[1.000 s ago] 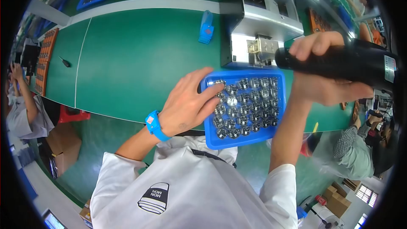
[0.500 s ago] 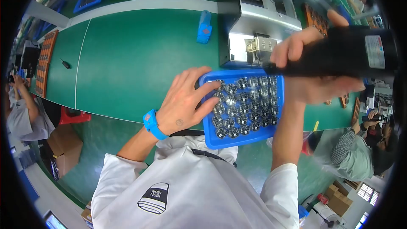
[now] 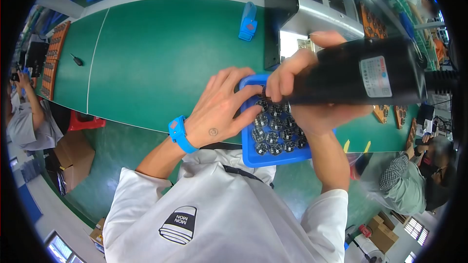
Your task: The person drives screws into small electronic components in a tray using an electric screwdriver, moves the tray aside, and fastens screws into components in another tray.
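Observation:
My right hand is wrapped around a black electric screwdriver with a white label, held sideways; its tip is hidden behind my fingers. Below it lies a blue tray with rows of small round clear-and-black parts; the hand and tool cover its right and upper areas. My left hand, wearing a blue wrist strap, reaches over the tray's left rim. Its fingers are apart, index fingertip and thumb at the parts in the upper left corner. Whether they touch a part is unclear.
Behind the tray stands a metal machine. A blue strap lies on the green table, and a small black tool farther left. Orange trays of parts stand at the left end. Other people sit at both sides.
My right hand has brought the screwdriver left, from the tray's right side to over its upper left, near my left fingers. The view has shifted slightly. My left hand stays at the same corner.

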`<control>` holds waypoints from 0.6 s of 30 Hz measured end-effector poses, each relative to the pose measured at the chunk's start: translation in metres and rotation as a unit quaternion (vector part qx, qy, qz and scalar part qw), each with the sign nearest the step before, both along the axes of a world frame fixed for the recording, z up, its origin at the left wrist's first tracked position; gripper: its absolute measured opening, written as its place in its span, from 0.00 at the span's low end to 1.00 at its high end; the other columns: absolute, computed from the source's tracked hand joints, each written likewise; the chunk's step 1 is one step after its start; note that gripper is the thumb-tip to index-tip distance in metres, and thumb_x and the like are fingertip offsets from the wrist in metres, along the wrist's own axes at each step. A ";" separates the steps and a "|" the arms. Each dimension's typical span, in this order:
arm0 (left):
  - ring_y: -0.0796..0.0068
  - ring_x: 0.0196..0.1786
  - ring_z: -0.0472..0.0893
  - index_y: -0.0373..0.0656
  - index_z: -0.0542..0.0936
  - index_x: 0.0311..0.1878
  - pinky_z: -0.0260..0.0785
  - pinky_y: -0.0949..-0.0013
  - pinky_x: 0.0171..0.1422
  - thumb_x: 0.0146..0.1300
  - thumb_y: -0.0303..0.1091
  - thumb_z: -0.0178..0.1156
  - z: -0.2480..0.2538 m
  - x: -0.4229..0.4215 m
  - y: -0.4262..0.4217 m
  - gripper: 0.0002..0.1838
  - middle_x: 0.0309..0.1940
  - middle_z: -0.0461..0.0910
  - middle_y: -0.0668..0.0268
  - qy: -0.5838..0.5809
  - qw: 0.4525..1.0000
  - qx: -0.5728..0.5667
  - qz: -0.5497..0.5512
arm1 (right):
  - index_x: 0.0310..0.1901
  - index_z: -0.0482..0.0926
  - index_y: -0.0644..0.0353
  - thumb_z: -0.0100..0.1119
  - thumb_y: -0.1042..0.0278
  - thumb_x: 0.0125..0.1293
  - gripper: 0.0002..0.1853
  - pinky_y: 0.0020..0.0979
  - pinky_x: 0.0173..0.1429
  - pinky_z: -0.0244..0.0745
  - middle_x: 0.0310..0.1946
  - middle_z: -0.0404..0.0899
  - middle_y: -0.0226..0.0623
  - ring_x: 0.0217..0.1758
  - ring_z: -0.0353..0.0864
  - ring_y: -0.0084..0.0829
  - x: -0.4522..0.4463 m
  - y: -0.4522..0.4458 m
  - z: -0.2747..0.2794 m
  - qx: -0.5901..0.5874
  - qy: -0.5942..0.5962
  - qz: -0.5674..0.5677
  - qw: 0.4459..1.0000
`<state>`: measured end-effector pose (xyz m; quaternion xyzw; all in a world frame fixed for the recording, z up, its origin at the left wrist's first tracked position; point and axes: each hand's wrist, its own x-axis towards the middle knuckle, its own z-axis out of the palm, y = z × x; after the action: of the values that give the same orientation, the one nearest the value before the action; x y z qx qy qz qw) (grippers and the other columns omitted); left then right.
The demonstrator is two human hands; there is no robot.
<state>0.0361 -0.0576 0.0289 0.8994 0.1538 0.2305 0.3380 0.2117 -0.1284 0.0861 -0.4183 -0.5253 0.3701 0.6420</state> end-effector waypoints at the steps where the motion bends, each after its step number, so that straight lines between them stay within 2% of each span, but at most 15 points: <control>1: 0.49 0.61 0.70 0.40 0.81 0.50 0.64 0.53 0.64 0.60 0.37 0.66 0.000 0.000 0.000 0.17 0.59 0.72 0.53 0.000 1.000 0.000 -0.001 | 0.69 0.57 0.58 0.31 0.09 0.58 0.56 0.38 0.32 0.76 0.25 0.74 0.45 0.22 0.75 0.38 0.000 0.000 0.000 -0.005 -0.001 0.002 1.000; 5: 0.48 0.61 0.70 0.39 0.81 0.50 0.64 0.53 0.64 0.59 0.37 0.66 -0.001 0.001 0.000 0.17 0.59 0.72 0.53 -0.006 1.000 -0.004 -0.001 | 0.68 0.57 0.58 0.32 0.10 0.58 0.56 0.37 0.32 0.76 0.25 0.75 0.46 0.22 0.76 0.38 -0.002 0.002 -0.001 -0.010 -0.023 -0.008 1.000; 7: 0.48 0.61 0.70 0.39 0.81 0.50 0.64 0.52 0.64 0.59 0.37 0.66 0.000 0.000 0.000 0.17 0.59 0.72 0.53 -0.006 1.000 -0.007 -0.001 | 0.66 0.60 0.59 0.41 0.10 0.56 0.56 0.38 0.32 0.76 0.24 0.75 0.46 0.23 0.76 0.39 -0.003 0.002 -0.003 -0.022 0.022 0.005 1.000; 8: 0.48 0.61 0.70 0.39 0.82 0.50 0.64 0.52 0.64 0.59 0.36 0.66 0.000 0.000 0.000 0.17 0.59 0.72 0.53 -0.006 1.000 -0.009 -0.001 | 0.66 0.60 0.59 0.41 0.10 0.56 0.56 0.38 0.32 0.76 0.24 0.75 0.46 0.23 0.76 0.39 -0.003 0.002 -0.003 -0.022 0.022 0.005 1.000; 18: 0.48 0.61 0.70 0.40 0.82 0.50 0.64 0.52 0.64 0.59 0.36 0.66 -0.007 0.000 0.000 0.17 0.59 0.72 0.52 -0.009 1.000 0.017 -0.005 | 0.59 0.69 0.64 0.56 0.52 0.74 0.24 0.39 0.37 0.78 0.26 0.78 0.50 0.28 0.79 0.40 0.003 0.004 -0.001 0.024 -0.154 0.112 0.981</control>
<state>0.0358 -0.0572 0.0214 0.9036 0.1425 0.2400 0.3250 0.2150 -0.1246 0.0850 -0.3938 -0.6697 0.3581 0.5178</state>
